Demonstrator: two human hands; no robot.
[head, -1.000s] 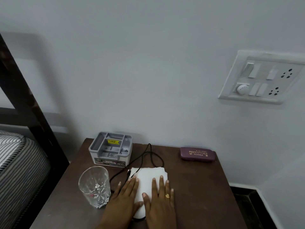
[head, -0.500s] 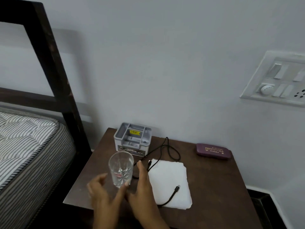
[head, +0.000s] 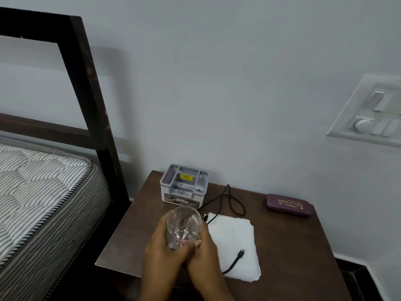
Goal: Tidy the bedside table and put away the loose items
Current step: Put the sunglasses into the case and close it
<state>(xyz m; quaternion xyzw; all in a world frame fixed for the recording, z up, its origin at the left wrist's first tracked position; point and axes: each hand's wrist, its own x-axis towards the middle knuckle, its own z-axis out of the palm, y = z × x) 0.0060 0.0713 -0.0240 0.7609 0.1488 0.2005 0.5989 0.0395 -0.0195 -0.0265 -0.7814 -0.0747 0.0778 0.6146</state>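
A clear drinking glass (head: 184, 227) is lifted above the front of the dark wooden bedside table (head: 293, 246). My left hand (head: 161, 248) and my right hand (head: 204, 250) both wrap around its lower part. On the table lie a white folded cloth (head: 236, 237), a black cable (head: 230, 198) looping over the cloth, a grey organiser box (head: 184, 185) at the back left, and a maroon spectacle case (head: 289, 204) at the back right.
A bed with a striped mattress (head: 43, 192) and dark headboard frame (head: 86, 79) stands to the left of the table. A white switch panel (head: 371, 114) is on the wall at the right. Dark floor (head: 355, 279) shows beside the table.
Both hands left the white cloth and took hold of the glass, lifting it off the table. The camera view shifted left, bringing the bed into view.
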